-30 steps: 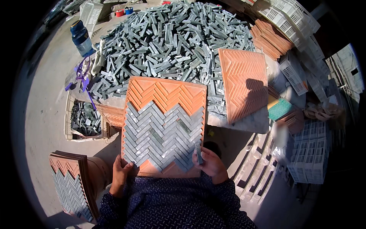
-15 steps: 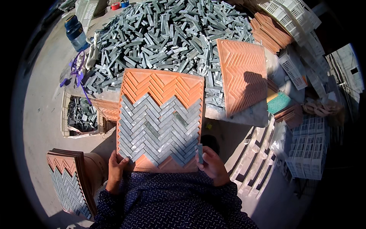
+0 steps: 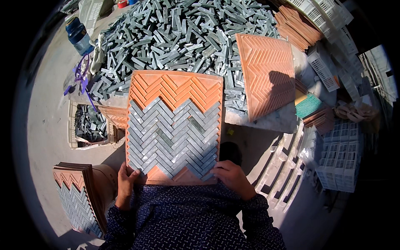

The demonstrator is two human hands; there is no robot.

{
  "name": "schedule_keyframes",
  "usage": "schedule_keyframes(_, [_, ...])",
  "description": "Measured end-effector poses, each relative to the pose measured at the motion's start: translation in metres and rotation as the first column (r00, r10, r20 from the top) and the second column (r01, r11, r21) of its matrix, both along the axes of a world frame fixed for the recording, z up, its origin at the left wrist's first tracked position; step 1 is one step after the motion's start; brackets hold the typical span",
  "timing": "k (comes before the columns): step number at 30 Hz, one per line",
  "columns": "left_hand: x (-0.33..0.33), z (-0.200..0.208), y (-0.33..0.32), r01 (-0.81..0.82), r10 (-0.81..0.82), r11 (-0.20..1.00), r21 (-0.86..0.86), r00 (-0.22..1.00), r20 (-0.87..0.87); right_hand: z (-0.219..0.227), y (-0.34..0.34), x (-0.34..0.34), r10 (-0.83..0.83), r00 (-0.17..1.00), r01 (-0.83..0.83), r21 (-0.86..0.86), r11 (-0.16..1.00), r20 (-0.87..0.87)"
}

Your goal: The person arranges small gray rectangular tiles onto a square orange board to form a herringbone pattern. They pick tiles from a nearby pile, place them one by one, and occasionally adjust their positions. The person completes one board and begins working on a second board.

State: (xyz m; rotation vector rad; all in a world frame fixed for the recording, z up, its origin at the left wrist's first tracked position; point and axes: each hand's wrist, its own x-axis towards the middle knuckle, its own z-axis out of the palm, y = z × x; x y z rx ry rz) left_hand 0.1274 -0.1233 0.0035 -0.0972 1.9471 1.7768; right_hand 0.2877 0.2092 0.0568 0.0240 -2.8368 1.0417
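Note:
An orange herringbone mould tray (image 3: 175, 85) stands tilted up in front of my body. Grey stone strips (image 3: 171, 129) fill its middle in zigzag rows; grooves along the top are bare, as are patches at the bottom. My left hand (image 3: 126, 183) grips the tray's lower left corner, thumb on the front face. At the lower right edge, my right hand (image 3: 233, 177) has its fingers drawn together, their tips touching the last strips there. Whatever it pinches is hidden behind the fingers.
A big heap of loose stone strips (image 3: 175, 37) covers the table beyond. Another orange tray (image 3: 268, 75) leans at its right. At left are a crate of strips (image 3: 89, 125), a blue bottle (image 3: 79, 37) and stacked filled trays (image 3: 77, 200). White crates (image 3: 339, 158) and a pallet (image 3: 277, 171) lie right.
My right hand has turned and moved its fingertips onto the tray's lower right edge; the strip it held upright no longer shows. The tray sits slightly higher in view.

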Motion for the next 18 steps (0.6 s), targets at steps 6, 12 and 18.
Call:
schedule_keyframes(6, [0.002, 0.000, 0.000, 0.009, -0.009, 1.000, -0.006, 1.000, 0.028, -0.005, -0.001, -0.001, -0.139, 0.990, 0.139, 0.004, 0.990, -0.023])
schedule_keyframes(12, [-0.002, -0.010, 0.001, 0.060, -0.060, 0.998, 0.008, 0.998, -0.012, -0.018, -0.008, 0.005, -0.207, 0.977, 0.206, -0.018, 0.978, -0.042])
schedule_keyframes(18, [-0.001, 0.014, 0.003, 0.028, -0.029, 1.000, 0.013, 0.999, 0.043, -0.016, -0.016, -0.005, -0.236, 0.972, 0.235, -0.053, 0.971, -0.013])
